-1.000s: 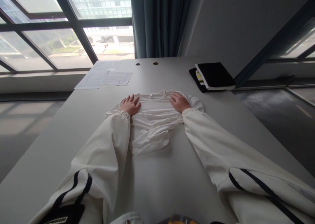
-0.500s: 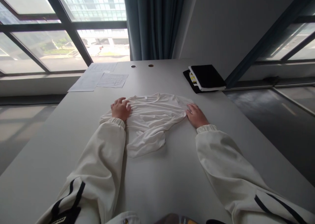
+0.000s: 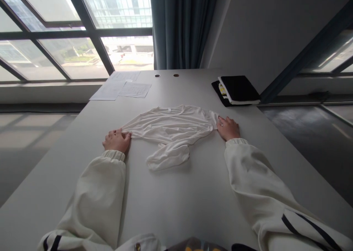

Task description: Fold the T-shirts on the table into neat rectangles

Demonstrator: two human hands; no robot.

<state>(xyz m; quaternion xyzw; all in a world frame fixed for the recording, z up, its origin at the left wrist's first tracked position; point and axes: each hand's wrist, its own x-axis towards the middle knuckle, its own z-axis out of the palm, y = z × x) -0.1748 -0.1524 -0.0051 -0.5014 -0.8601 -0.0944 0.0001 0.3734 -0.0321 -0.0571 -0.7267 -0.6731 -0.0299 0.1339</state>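
Note:
A white garment (image 3: 171, 127) lies crumpled on the grey table (image 3: 176, 192), neckline toward the far side. My left hand (image 3: 117, 140) pinches the tip of its left sleeve, drawn out to the left. At the garment's right edge, my right hand (image 3: 228, 128) has its fingers curled on the right sleeve end. A bunched fold of fabric (image 3: 168, 157) sticks out toward me from the middle.
Paper sheets (image 3: 121, 89) lie at the far left of the table. A black notebook stack (image 3: 237, 90) sits at the far right. Two cable holes (image 3: 166, 75) mark the far edge, in front of a curtain (image 3: 182, 26) and windows.
Both hands slid outward from the garment's shoulders to its sleeve ends, the left one furthest. The garment is now stretched wider across the table.

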